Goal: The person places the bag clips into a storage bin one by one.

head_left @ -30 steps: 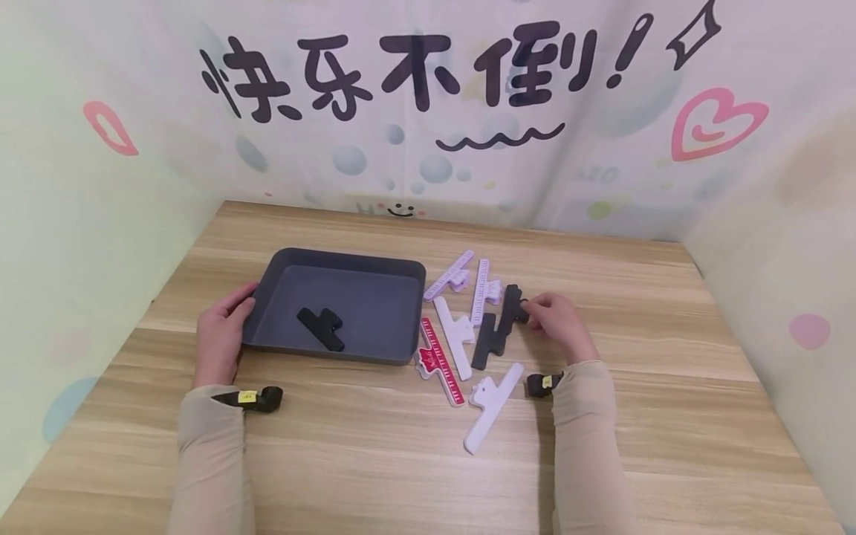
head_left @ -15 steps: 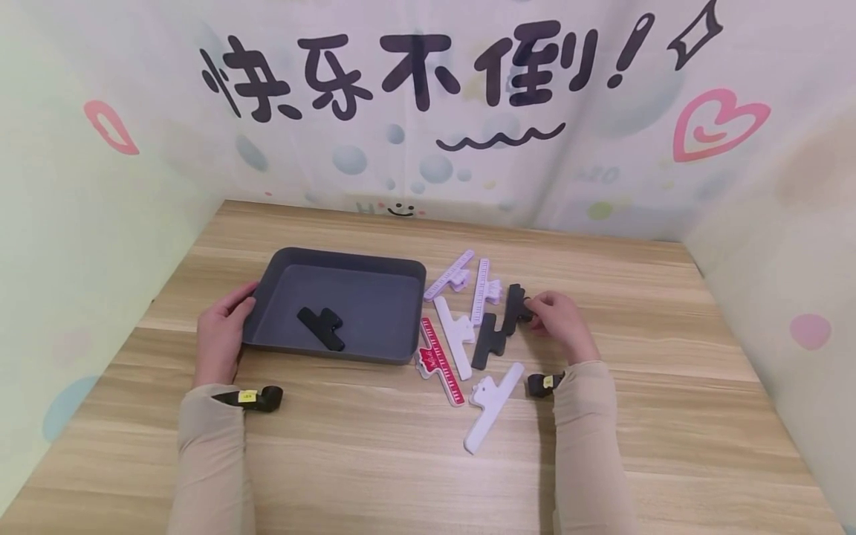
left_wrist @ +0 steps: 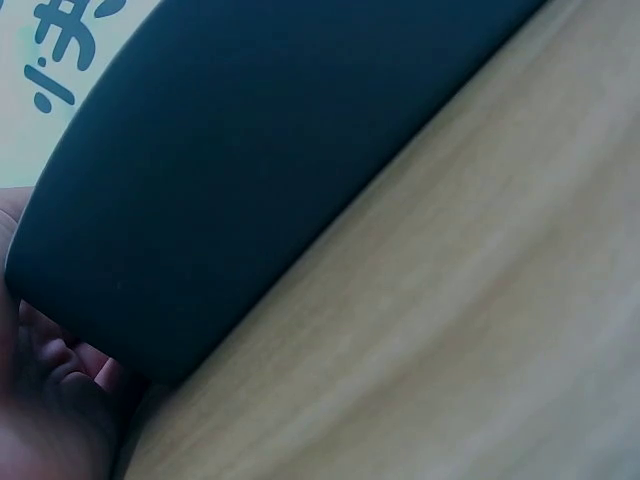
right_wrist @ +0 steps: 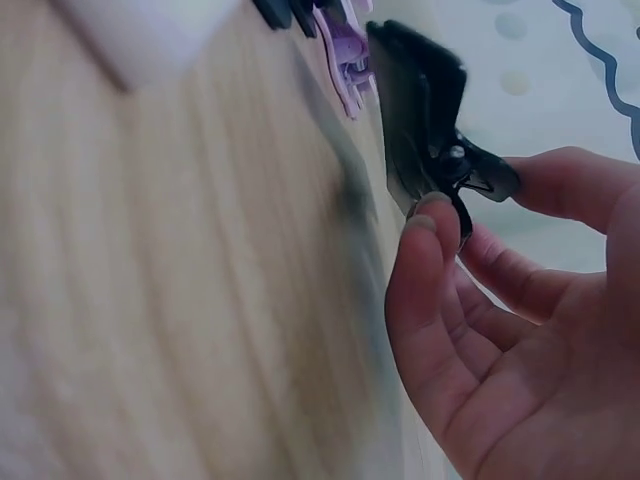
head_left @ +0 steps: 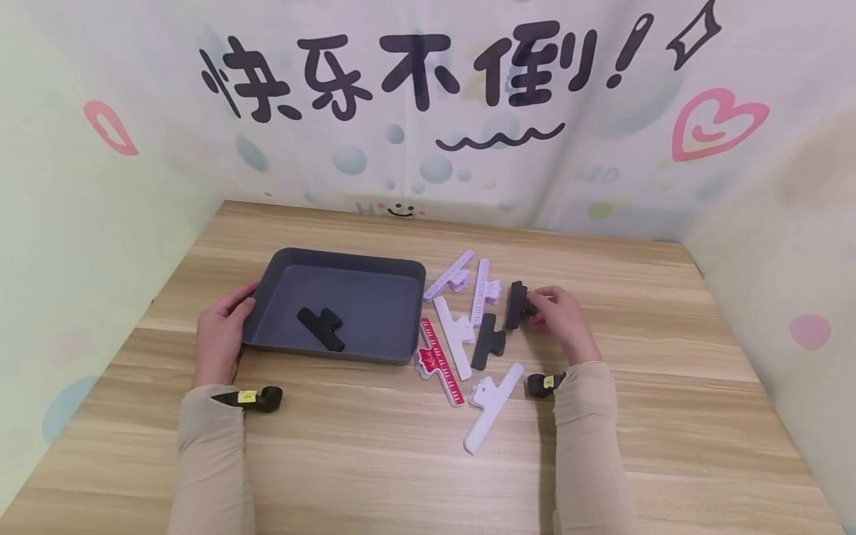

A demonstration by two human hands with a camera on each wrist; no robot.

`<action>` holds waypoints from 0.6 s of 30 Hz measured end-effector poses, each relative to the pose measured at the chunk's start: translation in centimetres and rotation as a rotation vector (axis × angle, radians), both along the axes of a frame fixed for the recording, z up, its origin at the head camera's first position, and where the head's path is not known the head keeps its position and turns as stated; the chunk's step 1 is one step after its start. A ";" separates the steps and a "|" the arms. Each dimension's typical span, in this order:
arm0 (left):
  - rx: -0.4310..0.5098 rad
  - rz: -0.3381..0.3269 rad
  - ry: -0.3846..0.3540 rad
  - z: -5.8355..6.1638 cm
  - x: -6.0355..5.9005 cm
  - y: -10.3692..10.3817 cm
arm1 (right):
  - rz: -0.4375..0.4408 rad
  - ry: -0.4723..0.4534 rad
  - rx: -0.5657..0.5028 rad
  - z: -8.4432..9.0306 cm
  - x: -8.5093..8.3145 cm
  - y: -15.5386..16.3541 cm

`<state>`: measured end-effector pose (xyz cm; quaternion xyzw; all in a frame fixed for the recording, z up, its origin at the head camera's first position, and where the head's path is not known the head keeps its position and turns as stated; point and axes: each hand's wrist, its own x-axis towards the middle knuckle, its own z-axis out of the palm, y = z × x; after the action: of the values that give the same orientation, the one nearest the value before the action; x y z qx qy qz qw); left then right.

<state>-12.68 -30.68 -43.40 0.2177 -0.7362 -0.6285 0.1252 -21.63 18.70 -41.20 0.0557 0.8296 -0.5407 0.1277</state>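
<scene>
My left hand (head_left: 223, 333) grips the left wall of a dark grey rectangular tray (head_left: 334, 355), thumb over the rim and fingers outside. Inside the tray lies one black clip (head_left: 321, 328). My right hand (head_left: 560, 319) pinches a second black clip (head_left: 517, 305) by its handles; in the right wrist view this clip (right_wrist: 415, 100) is raised off the wood, its long jaws pointing up and away. Just left of it, another black clip (head_left: 487, 342) lies on the table. In the left wrist view the tray's outer wall (left_wrist: 250, 170) covers most of the left hand.
Between tray and right hand lie two lilac clips (head_left: 480, 291), a white clip (head_left: 452, 338) and a red clip (head_left: 443, 364). Nearer the front is another white clip (head_left: 493, 409). A printed cloth (head_left: 414, 171) stands behind the wooden table (head_left: 374, 468).
The black clip in my right hand has lifted slightly and turned more upright, separating from the black clip beside it. The left hand and tray have stayed still.
</scene>
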 end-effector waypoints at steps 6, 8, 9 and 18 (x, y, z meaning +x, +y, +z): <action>0.001 -0.004 0.005 0.1 0.2 0.1 | -0.010 0.015 -0.002 0.1 0.0 -0.1; 0.001 -0.008 0.009 0.1 0.2 0.1 | -0.017 0.025 -0.005 0.2 0.1 -0.3; 0.002 -0.010 0.009 0.1 0.3 0.1 | -0.023 0.030 -0.009 0.3 0.1 -0.4; -0.008 -0.004 0.006 0.1 0.2 0.1 | -0.053 0.056 -0.084 1.1 0.2 -1.6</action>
<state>-12.49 -30.58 -43.31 0.2137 -0.7387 -0.6265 0.1269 -21.47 17.15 -40.13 0.0572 0.8076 -0.5797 0.0921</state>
